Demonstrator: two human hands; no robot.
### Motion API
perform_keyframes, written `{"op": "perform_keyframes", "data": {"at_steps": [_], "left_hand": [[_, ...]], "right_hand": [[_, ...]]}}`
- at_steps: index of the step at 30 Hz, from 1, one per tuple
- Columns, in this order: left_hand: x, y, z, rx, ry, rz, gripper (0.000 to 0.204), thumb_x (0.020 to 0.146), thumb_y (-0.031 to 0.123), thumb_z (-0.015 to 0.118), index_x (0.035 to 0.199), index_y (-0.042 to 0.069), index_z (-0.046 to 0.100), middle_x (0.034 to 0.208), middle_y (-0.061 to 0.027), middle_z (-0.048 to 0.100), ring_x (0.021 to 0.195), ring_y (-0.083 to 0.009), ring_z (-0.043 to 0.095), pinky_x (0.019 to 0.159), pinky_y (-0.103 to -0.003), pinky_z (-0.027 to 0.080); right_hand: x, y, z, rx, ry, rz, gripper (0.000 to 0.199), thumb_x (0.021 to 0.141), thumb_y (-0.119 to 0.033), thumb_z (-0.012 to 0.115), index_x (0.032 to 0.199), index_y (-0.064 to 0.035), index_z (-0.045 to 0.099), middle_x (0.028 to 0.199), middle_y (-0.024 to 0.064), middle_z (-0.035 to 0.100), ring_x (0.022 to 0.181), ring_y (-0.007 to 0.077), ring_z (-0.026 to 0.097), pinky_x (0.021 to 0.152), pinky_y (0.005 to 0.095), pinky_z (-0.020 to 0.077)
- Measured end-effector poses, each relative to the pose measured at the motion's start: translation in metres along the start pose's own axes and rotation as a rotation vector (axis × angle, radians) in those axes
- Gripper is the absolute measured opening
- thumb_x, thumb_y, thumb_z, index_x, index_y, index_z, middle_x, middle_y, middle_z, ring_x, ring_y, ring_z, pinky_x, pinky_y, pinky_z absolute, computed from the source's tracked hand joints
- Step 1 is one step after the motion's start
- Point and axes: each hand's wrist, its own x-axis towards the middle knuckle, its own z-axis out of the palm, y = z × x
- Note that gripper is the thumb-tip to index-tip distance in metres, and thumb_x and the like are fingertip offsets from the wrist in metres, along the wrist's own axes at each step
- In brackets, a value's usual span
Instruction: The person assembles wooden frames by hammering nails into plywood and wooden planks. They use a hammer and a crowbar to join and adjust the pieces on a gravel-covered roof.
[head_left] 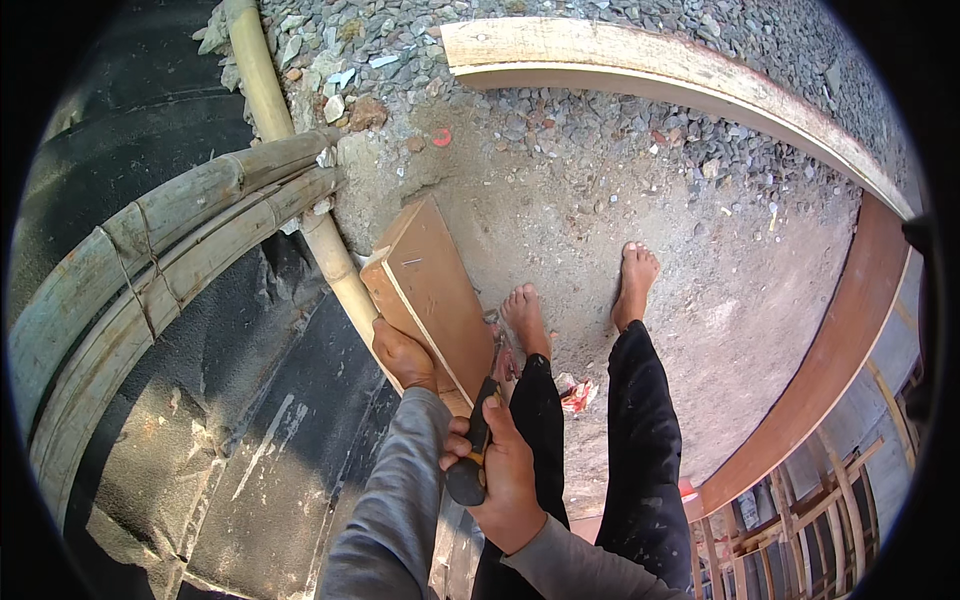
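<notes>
My left hand [400, 355] is wrapped around the left edge of a brown plywood form [445, 290]. The form is long and box-like, with pale cut edges, and a nail or staple shows near its far end. Its near end is hidden behind my arms. My right hand [505, 470] is closed around a tool with a black-and-yellow handle [478, 435], held just right of my left forearm. The tool's far end points toward the form's right side. That end is blurred, and I cannot tell its kind.
Bamboo poles [190, 200] tied with wire curve along the left, over black sheeting [240, 470]. Gravel [560, 125] and a long timber form [640, 55] lie at the far side. A brown board [850, 310] bounds the right. My bare feet [635, 285] stand on the rough ground.
</notes>
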Motion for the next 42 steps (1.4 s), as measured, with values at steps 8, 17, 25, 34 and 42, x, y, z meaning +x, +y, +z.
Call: {"op": "perform_keyframes", "data": {"at_steps": [8,17,25,34,42], "left_hand": [[0.002,-0.002,0.0,0.058,0.051,0.005,0.049,0.105,0.029,0.031,0.09,-0.005,0.064,0.084,-0.0109,0.067,0.074,-0.0196,0.059,0.071,-0.035,0.048],[0.005,-0.011,-0.001,0.067,0.069,0.013,0.05,0.105,0.029,0.03,0.083,-0.005,0.06,0.079,-0.012,0.065,0.07,-0.0208,0.054,0.069,-0.037,0.045],[0.003,-0.008,0.003,0.221,0.09,0.049,0.052,0.106,0.031,0.029,0.08,-0.005,0.057,0.079,-0.013,0.065,0.07,-0.0213,0.054,0.069,-0.037,0.045],[0.003,-0.005,0.007,0.172,0.099,0.076,0.05,0.106,0.03,0.029,0.075,-0.003,0.05,0.074,-0.0122,0.06,0.07,-0.021,0.051,0.067,-0.039,0.043],[-0.001,-0.007,0.006,0.206,0.089,0.119,0.051,0.105,0.034,0.031,0.085,-0.005,0.057,0.084,-0.0112,0.065,0.077,-0.0181,0.056,0.072,-0.036,0.046]], "right_hand": [[0.012,-0.005,-0.012,-0.331,-0.272,-0.2,0.044,0.102,-0.028,0.056,0.141,-0.0208,0.037,0.084,0.0046,0.057,0.059,0.0132,0.059,0.052,0.031,0.0556],[0.039,-0.011,-0.037,-0.937,-0.449,-0.539,0.069,0.099,-0.003,0.053,0.157,-0.0082,0.015,0.08,0.0007,0.054,0.056,0.0063,0.053,0.049,0.0226,0.0452],[0.05,-0.018,-0.041,-0.338,-0.266,-0.799,0.071,0.1,-0.006,0.051,0.156,-0.0124,0.008,0.084,0.0051,0.051,0.052,0.0092,0.051,0.047,0.0269,0.0484],[0.053,-0.053,-0.048,-0.389,-0.228,-0.914,0.065,0.103,-0.017,0.051,0.156,-0.0168,0.013,0.078,0.0041,0.052,0.051,0.0096,0.052,0.044,0.0263,0.0479],[0.055,-0.068,-0.054,-1.146,-0.385,-0.482,0.066,0.099,-0.007,0.057,0.154,-0.0073,0.021,0.077,0.0034,0.053,0.049,0.0082,0.051,0.043,0.0251,0.0439]]}}
